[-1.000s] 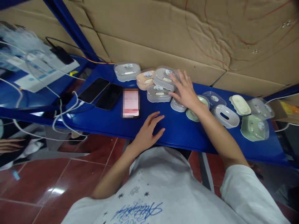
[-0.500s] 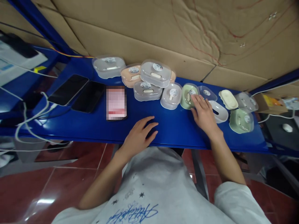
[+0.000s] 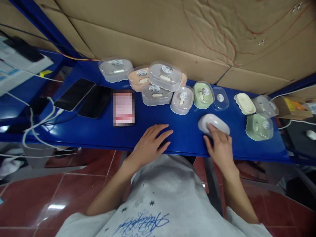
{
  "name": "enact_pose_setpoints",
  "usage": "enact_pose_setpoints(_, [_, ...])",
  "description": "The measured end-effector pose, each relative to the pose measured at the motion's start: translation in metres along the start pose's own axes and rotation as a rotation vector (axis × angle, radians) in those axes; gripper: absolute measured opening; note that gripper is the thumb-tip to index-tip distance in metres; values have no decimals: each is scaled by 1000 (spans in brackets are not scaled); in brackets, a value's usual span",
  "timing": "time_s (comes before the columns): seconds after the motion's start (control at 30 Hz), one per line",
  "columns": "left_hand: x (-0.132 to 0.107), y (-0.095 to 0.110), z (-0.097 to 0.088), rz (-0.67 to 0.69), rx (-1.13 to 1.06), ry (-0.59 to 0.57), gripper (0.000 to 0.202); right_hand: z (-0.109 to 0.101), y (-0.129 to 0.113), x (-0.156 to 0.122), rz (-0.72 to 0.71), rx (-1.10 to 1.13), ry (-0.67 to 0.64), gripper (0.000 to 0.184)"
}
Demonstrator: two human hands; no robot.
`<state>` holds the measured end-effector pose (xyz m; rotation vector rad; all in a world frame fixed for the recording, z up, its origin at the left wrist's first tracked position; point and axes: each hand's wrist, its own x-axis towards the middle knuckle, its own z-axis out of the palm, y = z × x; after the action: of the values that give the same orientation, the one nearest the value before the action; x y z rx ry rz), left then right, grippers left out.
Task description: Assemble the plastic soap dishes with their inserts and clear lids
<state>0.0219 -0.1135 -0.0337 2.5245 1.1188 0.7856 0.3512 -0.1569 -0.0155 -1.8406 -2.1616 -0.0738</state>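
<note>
Two hands work at the near edge of the blue table (image 3: 185,136). The right hand (image 3: 221,148) lies on the white dish (image 3: 213,121), close to that edge; whether its grip clasps the dish cannot be told. The left hand (image 3: 150,144) lies flat, grip open and empty. The round lid labels (image 3: 184,96) are too small to read. Bare table lies between the hands.

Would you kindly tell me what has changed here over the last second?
The right hand left the stacked boxes, swept right past the green box, took hold of the white dish and drew it toward the near edge. The left hand and phones stayed put.
</note>
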Motion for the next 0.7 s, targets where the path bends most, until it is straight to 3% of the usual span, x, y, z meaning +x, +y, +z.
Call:
enact_pose_setpoints(0.07, [0, 5, 1, 75, 12, -46, 51, -11, -9, 4, -202, 194, -47, 52])
enact_pose_setpoints(0.13, [1, 8, 2, 134, 19, -88, 53, -23, 6, 24, -226, 249, 44, 50])
enact_pose_setpoints(0.2, [0, 9, 3, 149, 22, -108, 47, -32, 43, 56, -39, 111, 195, 50])
enact_pose_setpoints(0.23, [0, 9, 3, 143, 21, -108, 43, -34, 65, 73, 91, 16, 201, 52])
enact_pose_setpoints(0.33, [-1, 9, 4, 93, 20, -65, 46, -31, 123, 120, 505, -208, 9, 66])
enact_pose_setpoints(0.43, [-2, 9, 6, 8, 48, 27, 54, -21, 150, 146, 610, -235, -56, 55])
enact_pose_setpoints(0.57, [-2, 6, 9, -63, 1, 196, 37, -19, 146, 132, 580, -195, 24, 38])
enact_pose_setpoints(0.63, [-2, 5, 6, -104, -105, 271, 32, -22, 128, 104, 522, -128, 150, 37])
enact_pose_setpoints(0.7, [-3, 3, 1, -159, -197, 335, 29, -24, 97, 66, 377, 22, 335, 35])
